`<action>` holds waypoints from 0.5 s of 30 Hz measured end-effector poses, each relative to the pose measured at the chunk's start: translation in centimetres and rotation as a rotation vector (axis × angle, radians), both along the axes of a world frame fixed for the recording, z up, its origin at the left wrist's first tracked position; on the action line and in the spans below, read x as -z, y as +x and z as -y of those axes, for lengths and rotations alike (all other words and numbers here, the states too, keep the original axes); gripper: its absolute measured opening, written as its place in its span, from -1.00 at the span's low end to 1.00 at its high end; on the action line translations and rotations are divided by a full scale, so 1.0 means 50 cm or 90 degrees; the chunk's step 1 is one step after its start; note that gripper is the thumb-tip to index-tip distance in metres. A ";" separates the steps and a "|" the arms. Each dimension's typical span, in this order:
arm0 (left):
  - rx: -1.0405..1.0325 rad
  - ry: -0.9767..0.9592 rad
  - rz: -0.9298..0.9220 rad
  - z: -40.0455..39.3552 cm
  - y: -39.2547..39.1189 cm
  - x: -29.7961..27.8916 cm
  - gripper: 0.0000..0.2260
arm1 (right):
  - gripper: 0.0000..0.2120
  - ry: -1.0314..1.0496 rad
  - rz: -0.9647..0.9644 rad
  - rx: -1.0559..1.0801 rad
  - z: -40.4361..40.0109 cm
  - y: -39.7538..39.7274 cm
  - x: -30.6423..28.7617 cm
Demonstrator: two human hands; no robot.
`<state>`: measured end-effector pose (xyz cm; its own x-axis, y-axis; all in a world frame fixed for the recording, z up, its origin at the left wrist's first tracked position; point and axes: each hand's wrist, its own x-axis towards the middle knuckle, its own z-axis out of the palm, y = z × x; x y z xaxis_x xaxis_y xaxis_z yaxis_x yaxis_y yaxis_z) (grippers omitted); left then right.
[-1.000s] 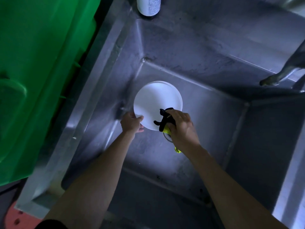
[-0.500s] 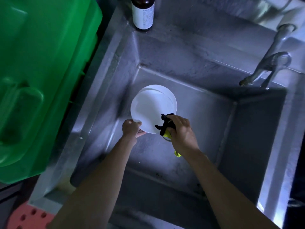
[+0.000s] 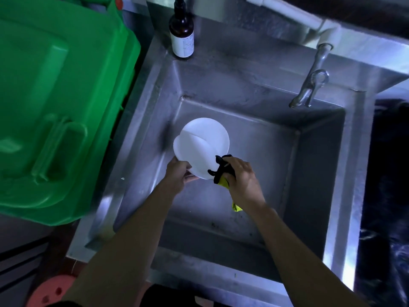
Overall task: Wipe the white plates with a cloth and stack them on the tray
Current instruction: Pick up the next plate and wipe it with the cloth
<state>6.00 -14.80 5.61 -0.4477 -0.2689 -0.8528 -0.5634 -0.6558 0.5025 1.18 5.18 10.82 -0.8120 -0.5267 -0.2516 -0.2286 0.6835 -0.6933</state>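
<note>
Two round, smooth white plates (image 3: 200,145) overlap above the steel sink (image 3: 261,134). The left hand (image 3: 178,171) reaches in from below, fingers curled round the near plate's lower rim. The right hand (image 3: 240,177) bunches a limp black-and-yellow cloth (image 3: 221,171), fingers clamped on it, against the plate's edge.

The right hand (image 3: 240,177) is covering most of the black and yellow cloth (image 3: 221,173), so its shape is staying unclear. The left hand (image 3: 179,173) is hiding the near rim of the upper white round plate (image 3: 194,156), which is concealing most of a second white plate (image 3: 218,135) beyond it. Far left of the hands, the large green plastic bin (image 3: 57,96) is running off the edge, and the brown glass bottle's (image 3: 182,33) label is too small to read.
</note>
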 end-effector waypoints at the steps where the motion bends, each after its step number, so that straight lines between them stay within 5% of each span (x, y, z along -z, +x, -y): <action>1: 0.016 -0.012 0.000 -0.004 0.006 -0.015 -0.48 | -0.57 0.000 0.001 0.005 -0.004 0.006 -0.012; 15: 0.217 0.035 -0.183 -0.081 0.059 -0.241 -0.53 | -0.57 -0.035 -0.155 0.080 -0.024 0.035 -0.223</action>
